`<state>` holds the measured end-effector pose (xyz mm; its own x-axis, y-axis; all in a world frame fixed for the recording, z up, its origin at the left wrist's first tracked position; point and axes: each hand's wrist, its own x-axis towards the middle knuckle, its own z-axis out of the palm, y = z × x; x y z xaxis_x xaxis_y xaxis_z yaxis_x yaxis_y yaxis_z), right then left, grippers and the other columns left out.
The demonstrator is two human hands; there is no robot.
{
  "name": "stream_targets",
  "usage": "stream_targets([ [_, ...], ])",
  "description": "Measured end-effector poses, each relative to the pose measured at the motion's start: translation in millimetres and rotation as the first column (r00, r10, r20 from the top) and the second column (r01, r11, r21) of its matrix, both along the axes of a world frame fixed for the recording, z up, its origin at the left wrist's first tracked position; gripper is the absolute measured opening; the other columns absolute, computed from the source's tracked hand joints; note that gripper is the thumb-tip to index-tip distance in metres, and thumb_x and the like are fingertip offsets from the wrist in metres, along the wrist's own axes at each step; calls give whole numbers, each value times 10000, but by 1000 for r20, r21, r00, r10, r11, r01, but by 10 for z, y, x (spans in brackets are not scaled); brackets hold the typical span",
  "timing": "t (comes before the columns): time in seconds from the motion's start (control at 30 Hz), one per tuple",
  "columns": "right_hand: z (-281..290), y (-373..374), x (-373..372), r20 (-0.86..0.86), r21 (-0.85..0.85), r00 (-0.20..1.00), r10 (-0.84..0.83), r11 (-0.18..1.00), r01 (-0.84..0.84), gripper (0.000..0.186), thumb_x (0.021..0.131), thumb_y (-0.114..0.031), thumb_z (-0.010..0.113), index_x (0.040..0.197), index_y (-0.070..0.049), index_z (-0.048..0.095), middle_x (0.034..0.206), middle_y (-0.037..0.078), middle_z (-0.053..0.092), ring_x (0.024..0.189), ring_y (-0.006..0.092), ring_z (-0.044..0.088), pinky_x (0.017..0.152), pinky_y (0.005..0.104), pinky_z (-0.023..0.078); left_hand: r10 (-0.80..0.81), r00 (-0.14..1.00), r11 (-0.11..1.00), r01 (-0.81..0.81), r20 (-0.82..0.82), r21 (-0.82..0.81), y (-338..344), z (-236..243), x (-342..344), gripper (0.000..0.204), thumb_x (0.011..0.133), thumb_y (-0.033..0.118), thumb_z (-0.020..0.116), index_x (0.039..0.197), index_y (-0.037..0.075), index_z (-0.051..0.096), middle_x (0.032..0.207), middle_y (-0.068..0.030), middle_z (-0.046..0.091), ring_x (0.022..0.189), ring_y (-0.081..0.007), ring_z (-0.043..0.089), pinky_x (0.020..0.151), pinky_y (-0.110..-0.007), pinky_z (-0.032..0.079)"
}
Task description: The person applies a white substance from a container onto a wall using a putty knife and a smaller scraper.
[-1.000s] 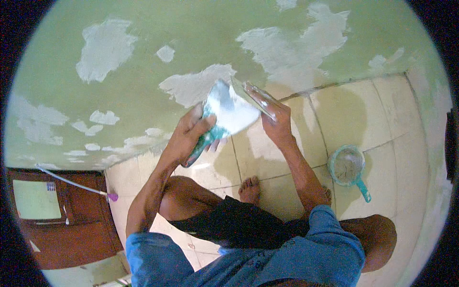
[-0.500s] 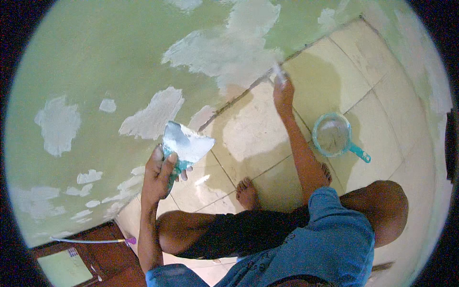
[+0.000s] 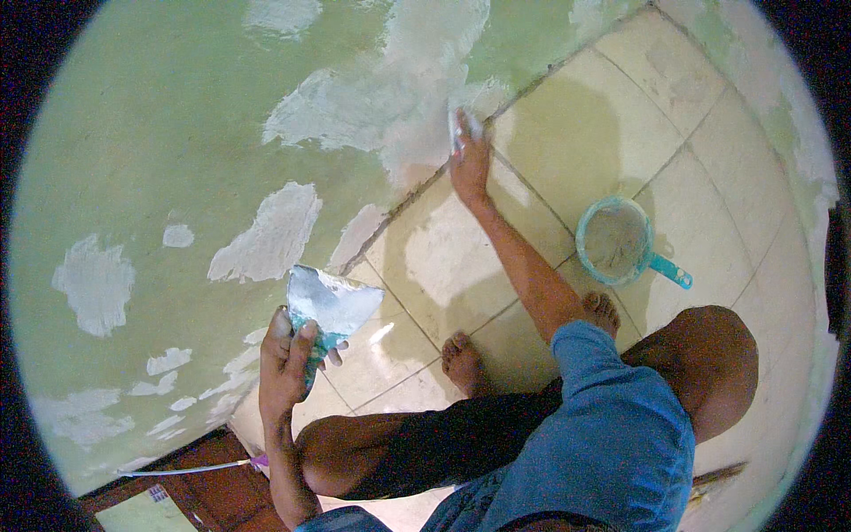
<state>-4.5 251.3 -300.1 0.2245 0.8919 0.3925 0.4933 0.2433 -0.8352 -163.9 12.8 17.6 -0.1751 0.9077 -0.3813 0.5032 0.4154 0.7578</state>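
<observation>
My left hand [image 3: 288, 363] is closed around the teal handle of a broad metal scraper [image 3: 332, 306], its blade carrying white paste, held out over the floor. My right hand [image 3: 470, 160] grips a smaller pale blade [image 3: 456, 129] against a white patch on the green wall [image 3: 160, 115], just above the floor edge; the tool is partly hidden by my fingers. To the right of my right forearm, a teal long-handled dipper [image 3: 616, 239] with greyish material inside rests on the floor tiles.
My bare feet [image 3: 461, 363] and bent knees are on the cream tiles [image 3: 660, 106]. The wall meets the floor in a corner at upper right. At lower left are a brown wooden door [image 3: 195, 479] and a pale rod [image 3: 186, 470] with a purple end.
My hands have parted. The left one moved down and left with the scraper; the right one reached up to the wall, then shifted left along it. The view has turned.
</observation>
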Motion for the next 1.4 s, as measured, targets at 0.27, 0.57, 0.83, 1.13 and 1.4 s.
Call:
stream_targets([
  [0.27,-136,-740,-424,-237,-191,939,248,936,-296,699,744,91,525,1393,-127,387,1376,191,417,1242,403,379,1087,445,268,25,1000,1000,-25,16,5,-21,-12,-64,206,965,218,463,1040,26,473,786,-89,642,613,-116,592,522,-232,446],
  [0.57,21,513,910,43,56,986,-159,986,156,664,758,34,533,1383,-151,404,1249,190,507,1053,390,475,946,463,384,19,1000,999,-18,-24,30,-76,-62,-106,276,936,281,493,1047,29,483,747,-86,628,580,-142,588,506,-267,463],
  [0.83,-299,115,316,94,-46,994,-58,997,62,665,772,47,513,1400,-133,388,1235,238,498,1155,426,425,1007,459,348,-14,1000,1000,14,-15,14,-33,-54,-73,263,941,274,486,1044,32,482,765,-99,638,580,-150,601,509,-259,464],
  [1.13,-581,-218,135,-353,-244,936,-4,966,-88,288,830,-40,543,1114,1,528,989,169,589,886,299,575,757,403,477,15,1000,1000,-15,-7,20,-38,-20,-69,263,944,266,488,1061,30,475,762,-93,635,577,-150,602,512,-259,469],
  [1.4,-242,481,399,-898,-283,392,-200,944,-168,99,785,-105,599,792,-16,557,693,17,531,601,126,513,499,301,411,-14,998,1000,15,-53,19,-63,23,-30,227,959,221,474,1070,23,468,801,-101,648,608,-133,604,533,-243,456],
])
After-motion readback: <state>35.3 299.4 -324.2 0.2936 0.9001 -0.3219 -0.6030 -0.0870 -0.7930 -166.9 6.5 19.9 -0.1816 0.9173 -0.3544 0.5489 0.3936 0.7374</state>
